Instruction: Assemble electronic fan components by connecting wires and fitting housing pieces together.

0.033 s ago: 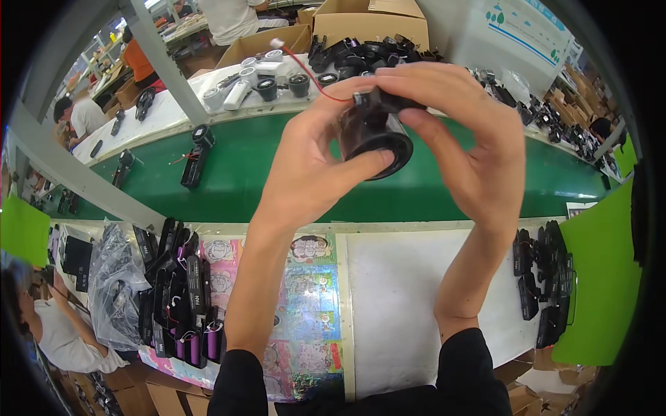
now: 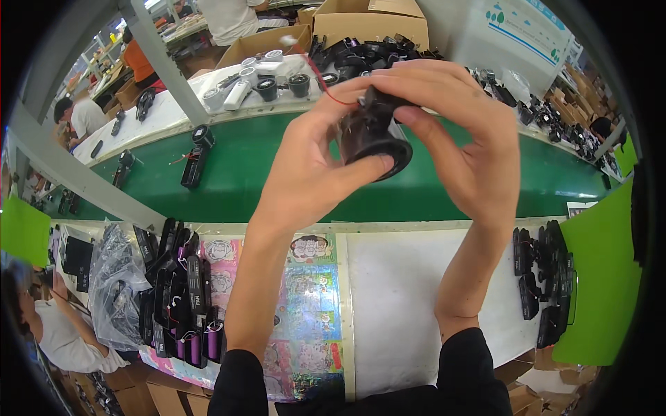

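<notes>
Above the green belt I hold a black plastic housing (image 2: 374, 142) with a round, flanged end tilted toward me and a smoky, see-through-looking side. My left hand (image 2: 305, 163) is closed around its left side, the thumb pressed on the round rim. My right hand (image 2: 472, 125) grips the narrower black part at the upper right between thumb and fingers, which hide much of it. From the top of the housing a thin red wire (image 2: 320, 80) rises to the upper left, ending in a small white connector (image 2: 288, 41).
Black handle parts, some with purple cells (image 2: 211, 340), lie left beside a clear plastic bag (image 2: 118, 291). More black parts (image 2: 548, 284) line the right table edge. Across the green belt (image 2: 236, 166), a shelf holds black and white parts (image 2: 267, 87). A metal post (image 2: 83, 180) stands left.
The white connector and red wire have swung slightly to the right. My right hand has shifted a little left, and the housing has turned slightly.
</notes>
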`<state>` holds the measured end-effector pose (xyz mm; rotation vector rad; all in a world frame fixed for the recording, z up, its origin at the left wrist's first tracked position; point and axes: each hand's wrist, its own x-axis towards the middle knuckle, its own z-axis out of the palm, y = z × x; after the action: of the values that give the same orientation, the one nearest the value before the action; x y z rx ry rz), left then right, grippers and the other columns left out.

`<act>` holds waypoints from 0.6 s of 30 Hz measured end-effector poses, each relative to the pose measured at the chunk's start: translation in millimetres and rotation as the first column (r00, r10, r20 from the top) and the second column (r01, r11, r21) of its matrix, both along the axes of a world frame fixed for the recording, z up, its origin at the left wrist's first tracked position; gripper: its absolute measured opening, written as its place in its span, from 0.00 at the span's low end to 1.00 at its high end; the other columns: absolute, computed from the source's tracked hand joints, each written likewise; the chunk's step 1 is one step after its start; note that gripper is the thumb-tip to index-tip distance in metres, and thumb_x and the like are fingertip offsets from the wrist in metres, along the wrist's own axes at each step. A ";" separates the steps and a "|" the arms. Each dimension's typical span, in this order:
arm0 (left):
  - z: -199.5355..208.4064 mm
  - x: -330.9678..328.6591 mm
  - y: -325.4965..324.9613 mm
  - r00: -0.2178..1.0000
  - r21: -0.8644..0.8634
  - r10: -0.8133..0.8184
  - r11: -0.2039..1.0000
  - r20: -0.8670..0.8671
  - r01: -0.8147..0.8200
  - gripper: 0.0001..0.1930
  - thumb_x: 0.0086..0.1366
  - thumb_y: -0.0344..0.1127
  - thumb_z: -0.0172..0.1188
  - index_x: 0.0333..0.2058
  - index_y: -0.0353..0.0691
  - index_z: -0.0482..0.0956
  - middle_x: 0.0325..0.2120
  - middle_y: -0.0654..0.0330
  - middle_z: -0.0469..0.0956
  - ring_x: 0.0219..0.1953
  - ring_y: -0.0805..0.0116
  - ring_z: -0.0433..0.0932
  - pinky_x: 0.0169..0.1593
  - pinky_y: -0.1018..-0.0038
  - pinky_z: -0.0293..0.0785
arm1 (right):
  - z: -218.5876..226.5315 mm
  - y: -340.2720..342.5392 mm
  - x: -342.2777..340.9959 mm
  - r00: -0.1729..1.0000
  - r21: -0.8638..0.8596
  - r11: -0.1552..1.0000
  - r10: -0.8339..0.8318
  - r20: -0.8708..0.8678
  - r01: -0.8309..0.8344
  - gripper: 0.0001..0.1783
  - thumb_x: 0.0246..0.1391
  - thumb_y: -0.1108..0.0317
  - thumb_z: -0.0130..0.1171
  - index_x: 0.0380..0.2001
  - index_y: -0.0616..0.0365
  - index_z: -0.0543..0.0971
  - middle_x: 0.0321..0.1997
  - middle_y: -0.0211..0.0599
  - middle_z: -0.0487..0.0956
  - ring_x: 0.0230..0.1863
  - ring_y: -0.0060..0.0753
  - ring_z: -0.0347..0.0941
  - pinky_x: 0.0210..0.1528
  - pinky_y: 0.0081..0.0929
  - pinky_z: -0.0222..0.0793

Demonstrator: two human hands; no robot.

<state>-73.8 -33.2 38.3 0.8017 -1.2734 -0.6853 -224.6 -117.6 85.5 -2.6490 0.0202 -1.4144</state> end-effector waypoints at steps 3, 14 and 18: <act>1.7 0.3 4.8 0.996 0.036 -0.086 0.996 -0.002 0.086 0.26 0.50 0.23 0.64 0.50 0.33 0.69 0.46 0.62 0.69 0.48 0.73 0.68 0.52 0.76 0.66 | -4.9 -1.0 1.3 0.999 0.119 0.992 0.044 0.008 -0.045 0.16 0.44 0.83 0.57 0.38 0.61 0.80 0.39 0.42 0.80 0.43 0.37 0.75 0.47 0.26 0.68; 1.1 4.1 5.5 0.999 0.051 -0.049 0.998 0.020 0.048 0.15 0.68 0.36 0.49 0.41 0.27 0.75 0.39 0.63 0.74 0.38 0.78 0.72 0.40 0.81 0.71 | -12.3 -8.7 6.7 0.980 0.415 0.888 0.193 0.057 -0.199 0.16 0.49 0.77 0.58 0.44 0.65 0.76 0.42 0.40 0.80 0.44 0.29 0.75 0.48 0.23 0.69; 1.6 12.0 7.0 0.999 0.016 -0.037 0.999 -0.010 0.037 0.16 0.68 0.38 0.50 0.38 0.27 0.77 0.38 0.62 0.74 0.37 0.78 0.73 0.41 0.82 0.71 | -24.4 -5.8 22.6 0.961 0.560 0.781 0.199 0.194 -0.275 0.13 0.50 0.70 0.60 0.38 0.65 0.78 0.34 0.38 0.82 0.36 0.27 0.79 0.42 0.21 0.72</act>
<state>-61.8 -26.2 39.9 0.7890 -1.2778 -0.7293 -202.0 -123.5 61.1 -1.9768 0.0887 -1.2345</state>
